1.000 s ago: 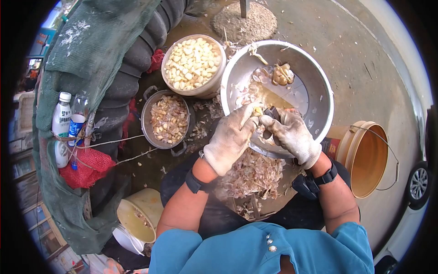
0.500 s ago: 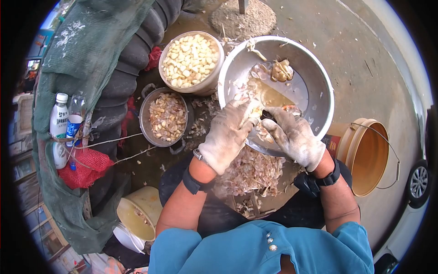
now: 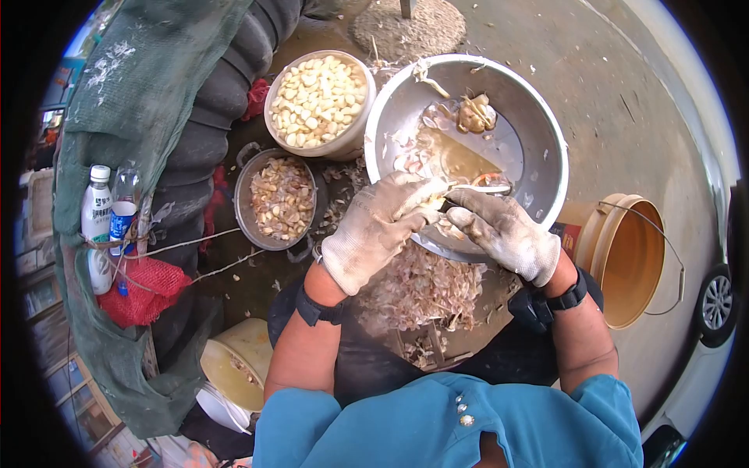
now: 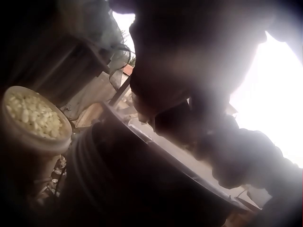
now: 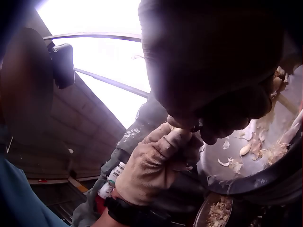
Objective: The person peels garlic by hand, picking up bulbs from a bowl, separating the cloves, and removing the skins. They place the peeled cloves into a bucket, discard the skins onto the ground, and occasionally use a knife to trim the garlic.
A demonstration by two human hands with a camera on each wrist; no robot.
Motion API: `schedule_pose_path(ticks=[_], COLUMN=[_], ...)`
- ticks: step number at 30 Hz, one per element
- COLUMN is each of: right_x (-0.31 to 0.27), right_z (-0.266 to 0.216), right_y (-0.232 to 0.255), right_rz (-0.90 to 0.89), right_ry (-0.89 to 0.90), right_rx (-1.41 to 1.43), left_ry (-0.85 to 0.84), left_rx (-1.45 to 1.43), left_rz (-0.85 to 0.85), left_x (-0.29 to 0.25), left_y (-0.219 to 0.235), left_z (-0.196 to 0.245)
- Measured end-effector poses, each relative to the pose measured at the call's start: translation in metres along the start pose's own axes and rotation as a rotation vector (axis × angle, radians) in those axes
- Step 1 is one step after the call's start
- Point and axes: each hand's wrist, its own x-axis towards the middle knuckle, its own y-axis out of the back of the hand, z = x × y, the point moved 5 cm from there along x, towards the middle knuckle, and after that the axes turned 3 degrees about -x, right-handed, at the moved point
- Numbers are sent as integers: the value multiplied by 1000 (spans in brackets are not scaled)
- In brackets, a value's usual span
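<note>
The gloved left hand (image 3: 381, 228) pinches a pale yellowish clove (image 3: 437, 200) over the near rim of the metal basin (image 3: 559, 168). The gloved right hand (image 3: 511, 240) meets it fingertip to fingertip, with curled fingers round a thin shiny tool (image 3: 485, 189) like a small knife; its handle is mostly hidden. A brownish garlic bulb (image 3: 476, 115) and loose skins lie in the basin. In the right wrist view, the left hand (image 5: 149, 170) touches the dark, backlit right hand (image 5: 208, 66). The left wrist view shows the left hand (image 4: 184, 56) as a dark shape above the basin rim.
A bucket of peeled cloves (image 3: 320, 100) stands left of the basin, beside a pot of unpeeled-looking cloves (image 3: 281, 199). Skins (image 3: 425, 292) are heaped below the hands. A tan bucket (image 3: 628, 261) lies tilted at right; a yellowish bucket (image 3: 234, 366) stands lower left. Bottles (image 3: 99, 204) hang at left.
The left hand has shifted slightly left. The right hand has turned, and the shiny tool shows above its fingers. The basin and buckets appear a little further up and left in the head view.
</note>
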Motion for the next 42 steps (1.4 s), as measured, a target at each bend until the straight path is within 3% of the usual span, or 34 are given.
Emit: schedule_pose_path(ticks=[6, 8, 12, 14, 15, 17, 18, 22, 24, 25, 28, 30, 31, 33, 34, 37, 39, 40, 42], right_x=[-6, -6, -7, -9, -8, -6, -5, -5, -7, -7, -5, 0, 1, 3, 2, 3, 4, 4, 4], right_z=[8, 4, 14, 10, 6, 1, 3, 10, 8, 7, 1, -5, -9, -7, -4, -3, 0, -1, -4], right_y=[-3, 0, -11, -5, -4, -6, -7, -12, -12, -12, -9, -1, 0, 6, 8, 3, -2, -3, 2], right_rz=[-130, -180, -176, -188, -199, -214, -230, -247, -176, -177, -191, -158, -159, -7, 43, 100, 164, 151, 142], right_ry=[163, 105, 90, 39, -12, -72, -139, -30, 100, 101, 37, -53, -52, -228, -306, -204, -122, -140, -159], right_rx=[54, 123, 249, 325, 405, 439, 471, 304, 194, 195, 294, 250, 250, 367, 374, 401, 434, 439, 444], left_ry=[72, 105, 12, 276, 273, 180, 95, 227, 313, 314, 410, 275, 275, 434, 436, 473, 283, 391, 375], left_rx=[-303, -506, -488, -722, -717, -783, -943, -735, -1059, -1057, -1014, -839, -839, -925, -927, -1002, -852, -902, -853], left_rz=[-100, -170, -220, -202, -204, 37, 54, 9, 65, 66, 69, 230, 231, 58, 56, 62, 102, 82, 36], left_x=[-1, 3, 8, 6, 4, 0, 7, 5, 7, 6, 4, 5, 4, 2, 2, 0, 4, 0, 4], left_y=[1, 3, 2, 0, -2, -3, -9, -9, -16, -17, -25, -24, -21, -25, -26, -37, -37, -39, -34], left_z=[-8, 3, 16, 5, 4, -8, -9, -11, -15, -14, -19, -26, -26, -25, -23, -20, -11, -11, -9])
